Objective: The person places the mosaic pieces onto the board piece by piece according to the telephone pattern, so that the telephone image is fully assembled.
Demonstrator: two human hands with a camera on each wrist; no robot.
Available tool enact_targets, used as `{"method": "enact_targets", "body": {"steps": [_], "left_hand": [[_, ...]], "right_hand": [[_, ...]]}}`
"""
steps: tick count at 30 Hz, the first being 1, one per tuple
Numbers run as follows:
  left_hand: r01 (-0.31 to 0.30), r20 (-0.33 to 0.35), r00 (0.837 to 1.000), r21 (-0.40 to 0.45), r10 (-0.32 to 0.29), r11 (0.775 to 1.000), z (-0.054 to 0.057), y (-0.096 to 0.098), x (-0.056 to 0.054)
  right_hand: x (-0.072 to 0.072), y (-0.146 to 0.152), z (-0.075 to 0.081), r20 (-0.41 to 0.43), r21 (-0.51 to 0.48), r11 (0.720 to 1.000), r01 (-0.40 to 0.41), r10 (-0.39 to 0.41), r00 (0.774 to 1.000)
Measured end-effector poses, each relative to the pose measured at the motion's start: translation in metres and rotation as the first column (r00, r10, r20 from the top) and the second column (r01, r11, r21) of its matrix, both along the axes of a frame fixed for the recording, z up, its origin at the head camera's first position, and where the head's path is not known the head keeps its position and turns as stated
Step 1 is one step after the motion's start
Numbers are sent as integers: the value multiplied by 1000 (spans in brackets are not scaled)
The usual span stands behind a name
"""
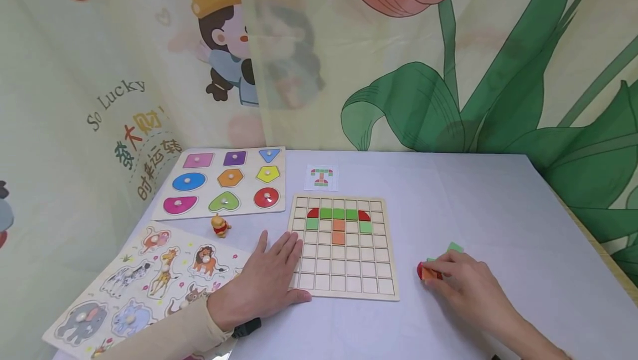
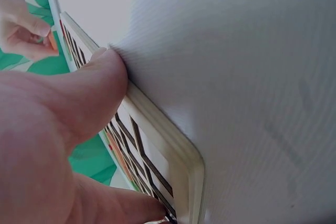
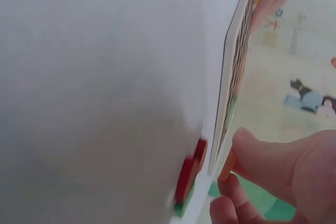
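A wooden grid board [image 1: 364,268] lies on the table, with red, green and orange tiles in its upper cells forming a T-like shape. My left hand [image 1: 266,279] rests on the board's left edge, its fingers straight and its thumb at the near corner. To the right of the board, my right hand [image 1: 471,288] pinches an orange tile [image 3: 227,165] between thumb and fingers. Loose red tiles [image 3: 186,178] and a green tile [image 1: 455,247] lie on the table by that hand, partly hidden behind it in the head view.
Behind the board lies a small pattern card [image 1: 321,178]. At the back left is a shape puzzle board [image 1: 244,203], with a small bear figurine [image 1: 220,226] in front. An animal puzzle board [image 1: 134,266] lies partly under my left forearm. A printed curtain [image 1: 309,122] hangs behind the table.
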State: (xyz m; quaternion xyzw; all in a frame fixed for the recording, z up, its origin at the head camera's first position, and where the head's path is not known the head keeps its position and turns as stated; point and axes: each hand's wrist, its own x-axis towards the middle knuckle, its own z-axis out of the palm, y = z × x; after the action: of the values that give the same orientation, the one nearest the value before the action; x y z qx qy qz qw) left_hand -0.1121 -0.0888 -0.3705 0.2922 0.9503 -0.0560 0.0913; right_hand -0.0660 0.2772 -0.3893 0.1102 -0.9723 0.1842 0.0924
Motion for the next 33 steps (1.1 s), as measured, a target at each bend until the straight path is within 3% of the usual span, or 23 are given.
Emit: {"method": "enact_targets", "body": {"steps": [7,13,17,26,33], "left_hand": [[-1,-1,1000,-1,1,1000,1,0,0],[0,9,1000,10,0,1000,0,0,1],[2,8,1000,8,-2,1000,0,0,1],[-3,0,1000,-14,3,1000,-1,0,1],[10,-23,1000,-14,-11,1000,-1,1,1]], "right_hand": [[-14,-36,4,23,-23,996,-91,92,996],[-27,-68,-1,-36,80,975,-210,213,976],[-40,-90,0,-25,98,964,-249,253,967],[-70,-122,2,2,47,942,-331,331,944],[-81,-130,-1,-16,17,933,-360,360,933]]}}
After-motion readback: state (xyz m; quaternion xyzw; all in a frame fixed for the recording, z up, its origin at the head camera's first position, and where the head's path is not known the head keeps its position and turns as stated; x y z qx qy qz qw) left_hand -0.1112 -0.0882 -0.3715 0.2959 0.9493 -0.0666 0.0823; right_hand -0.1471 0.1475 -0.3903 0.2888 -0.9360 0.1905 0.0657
